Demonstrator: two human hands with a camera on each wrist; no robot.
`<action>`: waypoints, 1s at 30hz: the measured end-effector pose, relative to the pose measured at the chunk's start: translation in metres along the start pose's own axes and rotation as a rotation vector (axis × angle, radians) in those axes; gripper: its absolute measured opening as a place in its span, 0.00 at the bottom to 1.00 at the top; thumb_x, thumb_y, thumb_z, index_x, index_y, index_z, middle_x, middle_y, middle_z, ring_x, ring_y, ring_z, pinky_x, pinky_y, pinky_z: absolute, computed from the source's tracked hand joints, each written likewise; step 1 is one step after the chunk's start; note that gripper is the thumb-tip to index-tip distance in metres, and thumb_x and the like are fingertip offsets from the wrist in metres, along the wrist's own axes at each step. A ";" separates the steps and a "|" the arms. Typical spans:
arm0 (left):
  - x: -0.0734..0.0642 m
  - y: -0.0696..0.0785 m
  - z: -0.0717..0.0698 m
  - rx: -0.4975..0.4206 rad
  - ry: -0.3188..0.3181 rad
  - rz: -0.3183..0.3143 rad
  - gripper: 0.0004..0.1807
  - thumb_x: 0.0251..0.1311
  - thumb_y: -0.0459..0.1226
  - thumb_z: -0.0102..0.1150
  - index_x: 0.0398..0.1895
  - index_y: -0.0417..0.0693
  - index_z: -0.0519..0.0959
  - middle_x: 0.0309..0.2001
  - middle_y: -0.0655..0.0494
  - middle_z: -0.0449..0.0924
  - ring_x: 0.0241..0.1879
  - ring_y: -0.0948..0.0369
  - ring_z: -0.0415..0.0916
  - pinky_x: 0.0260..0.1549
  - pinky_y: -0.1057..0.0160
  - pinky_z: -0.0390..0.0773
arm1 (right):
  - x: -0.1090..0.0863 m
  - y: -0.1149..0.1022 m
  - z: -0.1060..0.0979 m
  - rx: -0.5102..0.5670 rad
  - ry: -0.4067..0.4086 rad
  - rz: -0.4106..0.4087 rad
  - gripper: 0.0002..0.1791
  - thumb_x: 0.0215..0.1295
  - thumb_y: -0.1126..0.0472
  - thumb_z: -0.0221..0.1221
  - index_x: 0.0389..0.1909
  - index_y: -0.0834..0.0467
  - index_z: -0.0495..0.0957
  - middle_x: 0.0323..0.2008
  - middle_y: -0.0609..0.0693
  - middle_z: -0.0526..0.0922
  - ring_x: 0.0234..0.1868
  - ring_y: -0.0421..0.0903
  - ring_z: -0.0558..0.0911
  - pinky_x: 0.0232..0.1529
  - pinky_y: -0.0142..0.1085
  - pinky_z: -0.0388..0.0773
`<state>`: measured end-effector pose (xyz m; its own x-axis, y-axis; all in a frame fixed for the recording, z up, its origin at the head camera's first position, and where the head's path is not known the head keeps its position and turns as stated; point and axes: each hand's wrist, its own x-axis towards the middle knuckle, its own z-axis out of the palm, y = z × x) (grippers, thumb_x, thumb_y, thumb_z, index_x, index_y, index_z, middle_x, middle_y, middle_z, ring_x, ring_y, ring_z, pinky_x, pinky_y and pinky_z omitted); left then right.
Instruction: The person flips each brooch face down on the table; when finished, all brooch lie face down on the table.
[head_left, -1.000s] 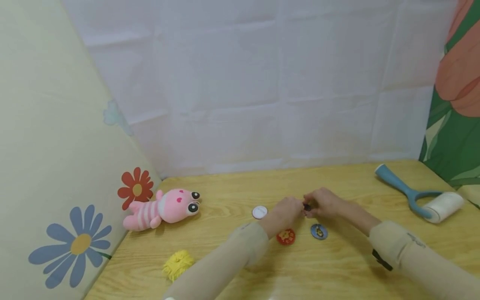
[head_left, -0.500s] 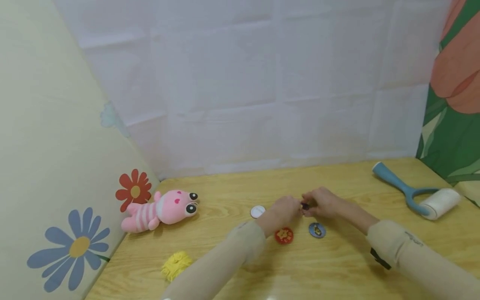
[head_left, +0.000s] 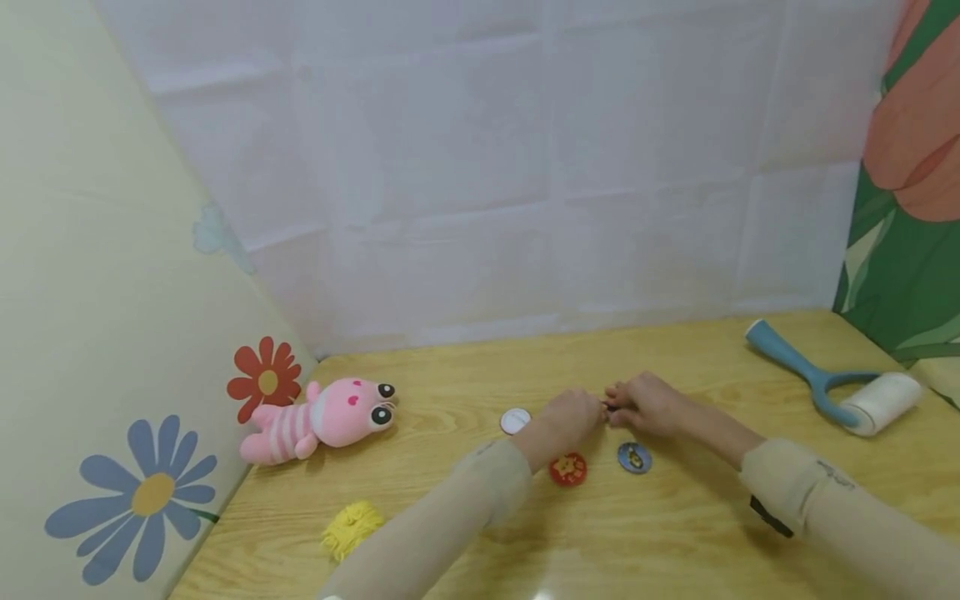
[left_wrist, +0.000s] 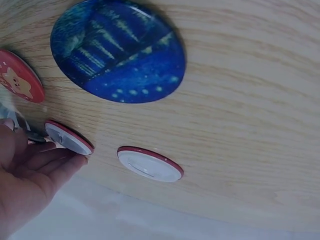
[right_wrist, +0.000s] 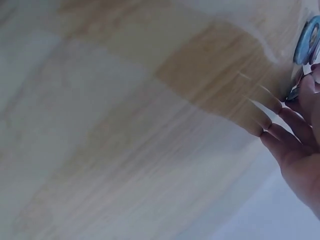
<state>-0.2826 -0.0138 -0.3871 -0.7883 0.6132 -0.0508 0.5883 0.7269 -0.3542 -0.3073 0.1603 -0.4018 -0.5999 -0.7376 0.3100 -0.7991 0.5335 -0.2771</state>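
In the head view my left hand (head_left: 572, 417) and right hand (head_left: 651, 406) meet at mid-table, fingertips almost touching. Between them they pinch a small dark pin badge (right_wrist: 294, 93), tilted and mostly covered by fingers. Past the left fingers, in the left wrist view, a face-down badge (left_wrist: 70, 139) with a red rim touches or nearly touches them; whether it is held I cannot tell. Another white-backed badge (head_left: 515, 421) lies left of the hands. A red badge (head_left: 567, 469) and a blue badge (head_left: 634, 457) lie face up in front of them.
A large dark-blue badge (left_wrist: 117, 52) shows in the left wrist view. A pink striped plush toy (head_left: 318, 419) lies at the left. Yellow yarn (head_left: 352, 529) sits beside the left sleeve. At the right lies a blue-handled lint roller (head_left: 832, 379). A white cloth (head_left: 450, 167) hangs behind the table.
Both hands stay together in place. The dark badge between the fingers has turned and shows less than before. The head view has shifted slightly; the things on the table have not moved.
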 end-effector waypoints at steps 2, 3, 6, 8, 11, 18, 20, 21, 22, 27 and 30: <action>0.000 0.000 0.001 -0.020 0.007 -0.003 0.03 0.64 0.35 0.58 0.34 0.52 0.81 0.28 0.57 0.80 0.29 0.61 0.80 0.25 0.68 0.81 | 0.001 0.000 0.000 -0.027 0.008 -0.021 0.08 0.60 0.66 0.64 0.37 0.66 0.85 0.43 0.68 0.82 0.45 0.63 0.83 0.47 0.52 0.80; 0.000 0.000 0.002 -0.028 0.015 0.001 0.03 0.63 0.35 0.59 0.33 0.51 0.81 0.28 0.58 0.80 0.30 0.61 0.80 0.26 0.68 0.81 | 0.002 0.000 0.000 -0.034 0.008 -0.021 0.08 0.60 0.66 0.64 0.38 0.66 0.85 0.43 0.68 0.82 0.45 0.63 0.83 0.47 0.52 0.80; -0.001 0.000 0.004 -0.071 0.035 0.002 0.03 0.62 0.33 0.59 0.32 0.49 0.80 0.27 0.57 0.80 0.30 0.61 0.79 0.29 0.67 0.81 | 0.004 0.000 -0.001 -0.071 0.021 -0.039 0.07 0.61 0.68 0.62 0.37 0.66 0.85 0.39 0.65 0.84 0.42 0.61 0.85 0.44 0.50 0.82; -0.001 0.000 0.005 -0.077 0.050 0.009 0.03 0.61 0.32 0.60 0.32 0.49 0.79 0.27 0.58 0.80 0.30 0.62 0.79 0.31 0.67 0.81 | 0.004 0.000 0.000 -0.086 0.030 -0.048 0.05 0.61 0.67 0.62 0.34 0.66 0.85 0.34 0.62 0.86 0.35 0.57 0.86 0.38 0.46 0.83; -0.003 0.000 0.007 -0.086 0.063 0.008 0.03 0.60 0.31 0.60 0.32 0.49 0.79 0.28 0.58 0.79 0.30 0.63 0.78 0.30 0.69 0.80 | 0.003 0.000 0.001 -0.086 0.046 -0.056 0.06 0.61 0.67 0.63 0.26 0.63 0.82 0.22 0.52 0.83 0.23 0.45 0.81 0.27 0.38 0.81; -0.001 0.001 0.003 -0.193 0.066 -0.025 0.09 0.58 0.27 0.61 0.39 0.48 0.80 0.31 0.57 0.79 0.33 0.63 0.78 0.31 0.71 0.79 | 0.002 -0.001 0.001 -0.028 0.060 0.050 0.08 0.64 0.65 0.61 0.25 0.59 0.84 0.20 0.45 0.82 0.22 0.38 0.77 0.28 0.36 0.79; -0.001 0.000 0.001 -0.198 0.067 -0.032 0.08 0.59 0.29 0.61 0.41 0.48 0.81 0.32 0.57 0.80 0.33 0.63 0.78 0.32 0.71 0.79 | 0.002 -0.002 0.001 -0.037 0.069 0.075 0.07 0.64 0.64 0.62 0.27 0.59 0.85 0.21 0.46 0.83 0.23 0.40 0.79 0.29 0.37 0.80; 0.000 0.000 0.001 -0.203 0.073 -0.033 0.07 0.60 0.31 0.62 0.41 0.48 0.81 0.32 0.57 0.80 0.33 0.63 0.78 0.32 0.71 0.79 | 0.002 -0.002 0.001 -0.044 0.074 0.076 0.07 0.64 0.64 0.62 0.27 0.59 0.85 0.21 0.46 0.83 0.23 0.40 0.79 0.29 0.38 0.80; 0.000 -0.001 0.000 -0.218 0.076 -0.038 0.06 0.61 0.33 0.62 0.41 0.48 0.81 0.32 0.57 0.80 0.33 0.62 0.79 0.33 0.71 0.79 | 0.002 -0.002 0.001 -0.051 0.077 0.077 0.07 0.63 0.64 0.62 0.26 0.59 0.85 0.20 0.46 0.82 0.22 0.40 0.79 0.29 0.38 0.80; 0.000 -0.003 0.000 -0.331 0.090 -0.055 0.08 0.62 0.43 0.64 0.36 0.48 0.81 0.30 0.56 0.81 0.31 0.62 0.78 0.30 0.70 0.78 | 0.005 -0.003 -0.001 -0.068 0.078 0.063 0.11 0.63 0.65 0.62 0.21 0.57 0.81 0.17 0.41 0.77 0.19 0.37 0.73 0.25 0.34 0.75; -0.001 -0.004 0.001 -0.357 0.096 -0.065 0.10 0.62 0.44 0.64 0.32 0.48 0.80 0.29 0.56 0.80 0.29 0.63 0.77 0.28 0.70 0.77 | 0.007 -0.004 -0.002 -0.072 0.072 0.053 0.14 0.64 0.65 0.61 0.17 0.56 0.77 0.15 0.40 0.72 0.18 0.36 0.69 0.22 0.33 0.71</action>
<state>-0.2836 -0.0175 -0.3863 -0.8154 0.5762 0.0554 0.5768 0.8169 -0.0054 -0.3089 0.1538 -0.3969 -0.6404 -0.6776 0.3617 -0.7656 0.6010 -0.2295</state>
